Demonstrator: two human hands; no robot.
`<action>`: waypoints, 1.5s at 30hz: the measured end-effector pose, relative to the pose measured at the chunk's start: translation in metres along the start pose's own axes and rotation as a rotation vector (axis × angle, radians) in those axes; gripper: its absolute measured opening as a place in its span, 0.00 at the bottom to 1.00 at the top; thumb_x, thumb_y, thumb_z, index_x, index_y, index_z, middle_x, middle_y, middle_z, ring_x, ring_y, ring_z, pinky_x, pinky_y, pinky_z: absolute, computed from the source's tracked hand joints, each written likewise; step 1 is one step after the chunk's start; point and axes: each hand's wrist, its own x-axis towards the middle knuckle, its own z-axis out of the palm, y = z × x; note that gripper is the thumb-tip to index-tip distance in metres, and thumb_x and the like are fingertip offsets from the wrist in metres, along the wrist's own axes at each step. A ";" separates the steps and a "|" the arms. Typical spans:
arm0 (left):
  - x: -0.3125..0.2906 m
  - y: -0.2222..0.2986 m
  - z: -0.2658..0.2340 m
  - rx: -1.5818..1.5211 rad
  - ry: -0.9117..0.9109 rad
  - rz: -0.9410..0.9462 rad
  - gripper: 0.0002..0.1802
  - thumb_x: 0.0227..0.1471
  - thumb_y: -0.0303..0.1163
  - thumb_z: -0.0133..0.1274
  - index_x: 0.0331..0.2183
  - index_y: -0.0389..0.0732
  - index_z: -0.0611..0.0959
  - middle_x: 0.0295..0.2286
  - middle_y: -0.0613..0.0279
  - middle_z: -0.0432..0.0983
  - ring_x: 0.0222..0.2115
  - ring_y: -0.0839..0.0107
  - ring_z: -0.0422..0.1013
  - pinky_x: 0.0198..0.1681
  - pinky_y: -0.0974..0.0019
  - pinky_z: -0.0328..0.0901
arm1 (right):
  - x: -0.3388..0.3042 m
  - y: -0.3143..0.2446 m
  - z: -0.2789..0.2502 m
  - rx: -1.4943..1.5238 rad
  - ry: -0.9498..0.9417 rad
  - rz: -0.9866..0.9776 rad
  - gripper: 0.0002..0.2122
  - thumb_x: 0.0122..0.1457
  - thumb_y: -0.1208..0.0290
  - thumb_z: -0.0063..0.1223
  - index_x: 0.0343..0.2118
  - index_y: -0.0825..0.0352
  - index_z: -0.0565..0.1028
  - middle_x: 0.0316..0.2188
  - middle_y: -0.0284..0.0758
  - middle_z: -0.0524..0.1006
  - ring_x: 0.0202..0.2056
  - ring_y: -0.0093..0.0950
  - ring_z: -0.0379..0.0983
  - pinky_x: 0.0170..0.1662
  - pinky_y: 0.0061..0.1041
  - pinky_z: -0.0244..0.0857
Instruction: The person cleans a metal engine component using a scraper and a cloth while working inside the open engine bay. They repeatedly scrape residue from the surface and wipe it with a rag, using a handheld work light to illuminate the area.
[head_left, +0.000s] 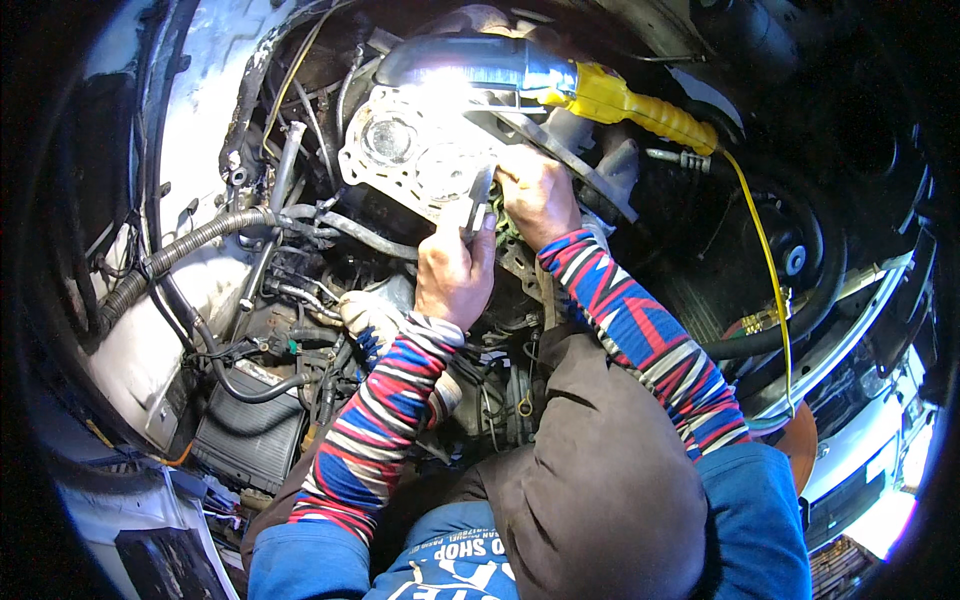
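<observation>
My left hand (455,275) is closed, its thumb and forefinger pinching the lower end of a flat grey metal strip (481,193), perhaps a scraper blade. Curled beside the strip's upper end is my right hand (541,197); its fingertips point down to the metal, and what lies inside the grip is partly hidden. Both hands are at the near right edge of an open engine block (352,165), whose round cylinder tops show in bright glare. Over the block lies a lit work lamp (610,95) with a yellow handle.
The lamp's yellow cord (765,250) hangs down on the right. A ribbed hose (190,245) and several pipes run along the left. Below them is a finned radiator-like part (250,425). A whitish cloth (368,318) lies behind my left wrist. My dark-clothed knee (615,460) rises in front.
</observation>
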 end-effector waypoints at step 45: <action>-0.020 -0.031 -0.020 0.058 -0.105 -0.230 0.14 0.60 0.34 0.51 0.43 0.35 0.71 0.22 0.57 0.74 0.20 0.60 0.72 0.27 0.57 0.70 | -0.001 -0.006 -0.029 -0.012 -0.186 0.132 0.15 0.58 0.75 0.50 0.48 0.71 0.77 0.41 0.48 0.80 0.43 0.40 0.78 0.49 0.31 0.70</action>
